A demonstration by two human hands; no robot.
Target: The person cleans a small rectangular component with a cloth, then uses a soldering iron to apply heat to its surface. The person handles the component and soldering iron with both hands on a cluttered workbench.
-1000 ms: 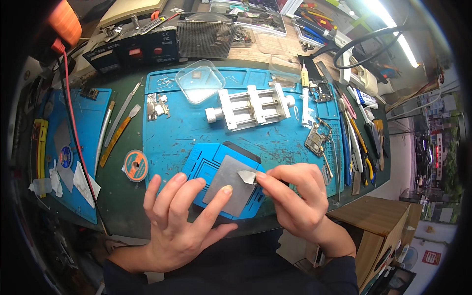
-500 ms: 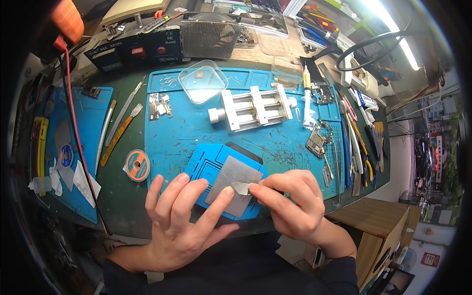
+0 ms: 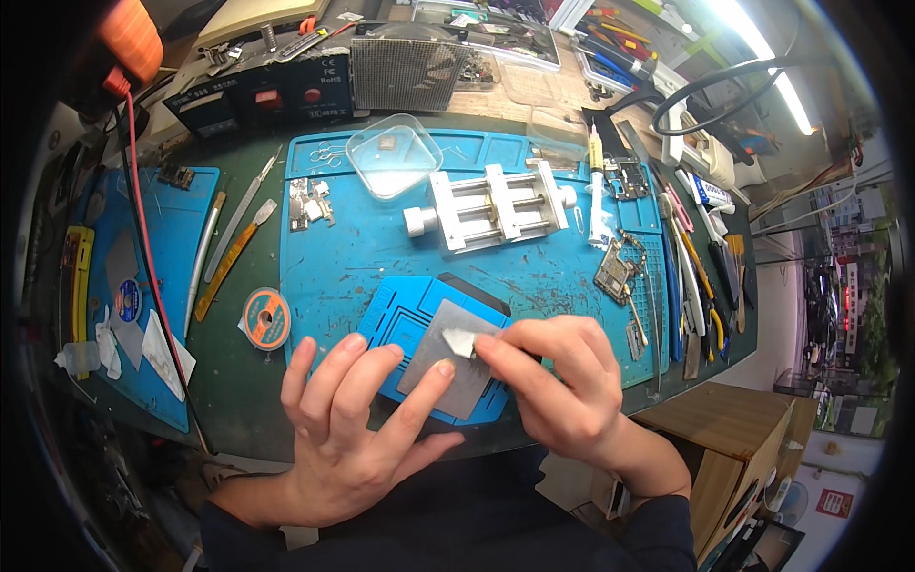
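A thin grey metal plate point(image 3: 445, 388) lies tilted across a blue work pad point(image 3: 391, 334) near the front of the bench. My left hand point(image 3: 357, 424) has its fingers spread, and its index fingertip presses on the plate's left part. Between the thumb and fingers of my right hand point(image 3: 564, 381) is a small flat pale piece point(image 3: 459, 341) with angled edges, held over the upper part of the plate. Its material is unclear, and whether it touches the plate I cannot tell. The fingers hide its right end.
Beyond the pad stands a silver clamp fixture point(image 3: 500, 214), with a clear plastic box point(image 3: 394, 157) behind it. A solder wire spool point(image 3: 265, 319) sits to the left. At the right lie a syringe point(image 3: 598, 191), a circuit board point(image 3: 615, 276) and several hand tools point(image 3: 691, 272).
My right hand has moved slightly up and left with the pale piece, which now looks brighter and sits higher on the plate. My left hand stays put.
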